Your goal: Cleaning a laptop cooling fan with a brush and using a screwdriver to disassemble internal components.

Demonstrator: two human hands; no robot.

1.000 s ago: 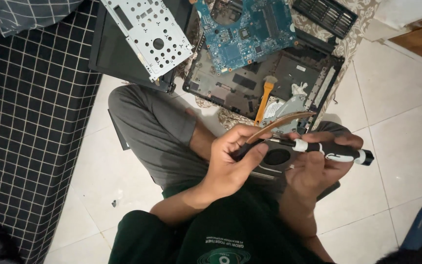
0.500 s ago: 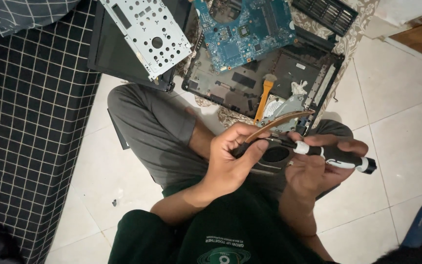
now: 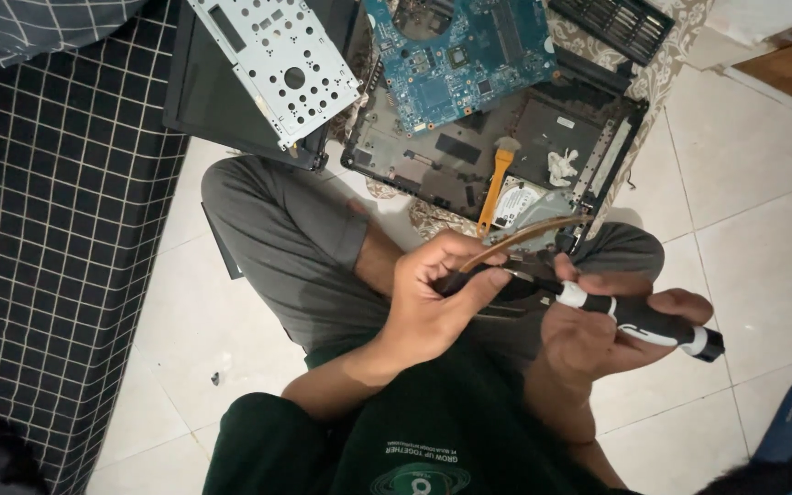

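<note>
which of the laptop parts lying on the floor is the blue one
The circuit board, top centre: bright blue with chips on it. The perforated metal plate to its left is silver, and the laptop base below it is black.

A floor of large pale square tiles [image 3: 763, 266] carries everything. At the top, a patterned cream cloth [image 3: 662, 64] lies on the tiles with an opened black plastic laptop base [image 3: 543, 137] resting on it. To the left, a dark mattress with a white grid pattern [image 3: 57, 257] sits against the tiles.
</note>
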